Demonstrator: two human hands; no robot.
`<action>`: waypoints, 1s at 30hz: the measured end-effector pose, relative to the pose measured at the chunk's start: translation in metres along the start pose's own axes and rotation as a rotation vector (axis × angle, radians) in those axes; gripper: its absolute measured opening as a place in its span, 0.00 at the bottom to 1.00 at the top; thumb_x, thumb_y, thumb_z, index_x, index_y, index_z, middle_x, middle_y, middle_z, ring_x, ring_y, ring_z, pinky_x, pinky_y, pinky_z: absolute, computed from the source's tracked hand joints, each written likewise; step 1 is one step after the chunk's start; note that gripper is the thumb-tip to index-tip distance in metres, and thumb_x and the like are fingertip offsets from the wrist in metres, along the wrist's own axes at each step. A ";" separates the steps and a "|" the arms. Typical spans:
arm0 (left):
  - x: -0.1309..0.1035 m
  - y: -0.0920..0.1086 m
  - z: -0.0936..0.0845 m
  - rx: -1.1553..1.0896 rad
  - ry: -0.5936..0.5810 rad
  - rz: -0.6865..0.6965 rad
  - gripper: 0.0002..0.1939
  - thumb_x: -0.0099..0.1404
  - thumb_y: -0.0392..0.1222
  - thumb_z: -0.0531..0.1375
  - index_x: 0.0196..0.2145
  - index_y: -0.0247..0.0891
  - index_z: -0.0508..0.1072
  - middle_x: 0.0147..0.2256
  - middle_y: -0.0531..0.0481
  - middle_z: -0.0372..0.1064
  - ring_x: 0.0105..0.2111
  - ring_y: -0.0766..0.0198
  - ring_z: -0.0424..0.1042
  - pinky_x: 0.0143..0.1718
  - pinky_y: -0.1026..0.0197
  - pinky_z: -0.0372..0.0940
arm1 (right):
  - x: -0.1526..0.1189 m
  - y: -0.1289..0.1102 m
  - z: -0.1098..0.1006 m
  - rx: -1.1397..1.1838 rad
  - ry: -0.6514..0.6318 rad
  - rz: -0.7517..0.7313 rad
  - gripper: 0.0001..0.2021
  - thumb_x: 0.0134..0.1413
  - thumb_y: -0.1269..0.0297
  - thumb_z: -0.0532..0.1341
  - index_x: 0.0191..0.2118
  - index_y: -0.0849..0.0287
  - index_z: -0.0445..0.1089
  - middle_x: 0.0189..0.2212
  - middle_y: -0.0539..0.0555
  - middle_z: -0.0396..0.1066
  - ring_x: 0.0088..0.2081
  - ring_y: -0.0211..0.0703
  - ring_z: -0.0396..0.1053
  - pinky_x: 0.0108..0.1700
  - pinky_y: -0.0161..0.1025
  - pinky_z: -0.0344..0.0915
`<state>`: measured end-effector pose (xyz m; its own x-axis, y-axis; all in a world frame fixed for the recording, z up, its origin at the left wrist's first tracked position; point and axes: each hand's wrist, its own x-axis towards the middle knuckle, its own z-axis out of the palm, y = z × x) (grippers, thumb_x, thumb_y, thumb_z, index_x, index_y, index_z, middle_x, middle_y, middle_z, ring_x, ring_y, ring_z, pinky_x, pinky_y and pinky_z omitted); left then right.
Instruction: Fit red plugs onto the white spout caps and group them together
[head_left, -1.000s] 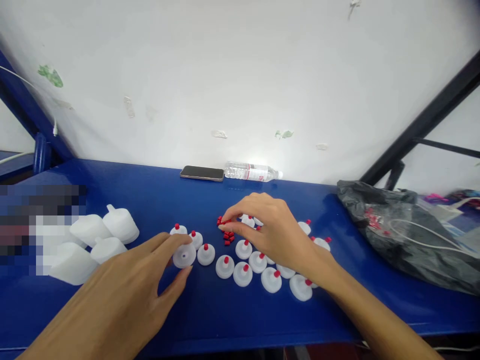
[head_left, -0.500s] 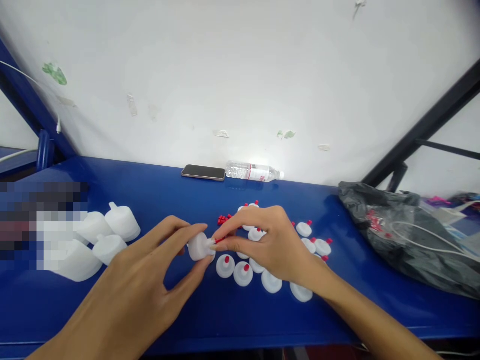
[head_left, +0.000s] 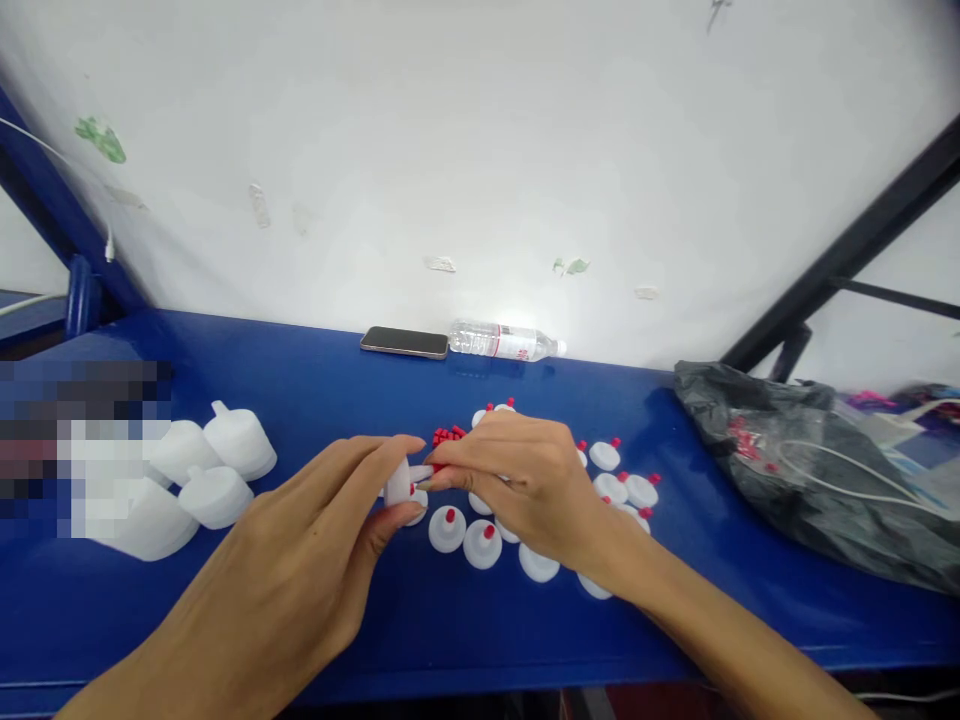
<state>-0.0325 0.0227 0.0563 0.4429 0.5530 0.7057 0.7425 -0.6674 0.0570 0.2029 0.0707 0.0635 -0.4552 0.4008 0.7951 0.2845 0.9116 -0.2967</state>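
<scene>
Between its thumb and fingers, my left hand (head_left: 315,530) holds a white plastic nozzle lid (head_left: 397,482), its spout pointing right. My right hand (head_left: 536,475) pinches a small red cap (head_left: 438,467) at the spout's tip. Right of and below my hands, several white lids with red caps (head_left: 482,545) stand on the blue table (head_left: 420,640), some partly hidden by my right hand. A small pile of loose red caps (head_left: 448,435) lies just behind my fingers. Stacked white lids without caps (head_left: 216,496) are at the left.
A dark phone (head_left: 405,342) and a clear plastic bottle (head_left: 499,340) lie along the wall. At the right, a black plastic bag (head_left: 832,500) bears a clear bag of red pieces (head_left: 750,445) and a white cable. Pixelated items cover the far left.
The white lid in my left hand has turned, so it shows more edge-on with its spout to the right. My right fingers remain at the spout. The view has shifted slightly.
</scene>
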 end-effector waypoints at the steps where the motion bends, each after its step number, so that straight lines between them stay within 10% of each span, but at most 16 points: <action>1: 0.000 -0.001 0.000 -0.006 0.000 0.023 0.16 0.87 0.47 0.51 0.63 0.39 0.70 0.53 0.46 0.80 0.48 0.63 0.83 0.51 0.67 0.74 | -0.001 0.001 0.002 0.003 0.009 -0.016 0.08 0.77 0.69 0.68 0.42 0.57 0.84 0.33 0.51 0.88 0.32 0.41 0.83 0.37 0.38 0.76; 13: 0.001 0.003 -0.003 0.046 0.056 0.150 0.14 0.84 0.37 0.54 0.63 0.36 0.68 0.50 0.44 0.81 0.47 0.58 0.82 0.54 0.59 0.76 | -0.005 -0.006 0.005 0.010 -0.001 0.020 0.16 0.74 0.78 0.62 0.40 0.54 0.85 0.30 0.49 0.87 0.28 0.41 0.82 0.36 0.40 0.78; 22: 0.001 -0.011 0.013 0.046 -0.008 -0.099 0.29 0.84 0.62 0.52 0.70 0.41 0.68 0.55 0.45 0.82 0.45 0.55 0.85 0.44 0.56 0.79 | 0.015 0.003 -0.028 -0.117 -0.101 0.260 0.05 0.71 0.68 0.73 0.46 0.51 0.89 0.39 0.48 0.89 0.36 0.42 0.84 0.41 0.37 0.76; 30: 0.005 -0.023 -0.006 0.094 -0.001 -0.099 0.11 0.85 0.46 0.55 0.54 0.43 0.76 0.50 0.52 0.80 0.50 0.58 0.78 0.53 0.57 0.72 | 0.011 0.040 -0.035 -0.483 -0.183 0.468 0.10 0.74 0.73 0.68 0.50 0.55 0.87 0.44 0.53 0.89 0.45 0.51 0.86 0.48 0.45 0.76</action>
<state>-0.0501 0.0378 0.0631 0.3653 0.6144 0.6993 0.8263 -0.5600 0.0603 0.2391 0.1084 0.0793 -0.3159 0.7895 0.5262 0.8096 0.5135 -0.2844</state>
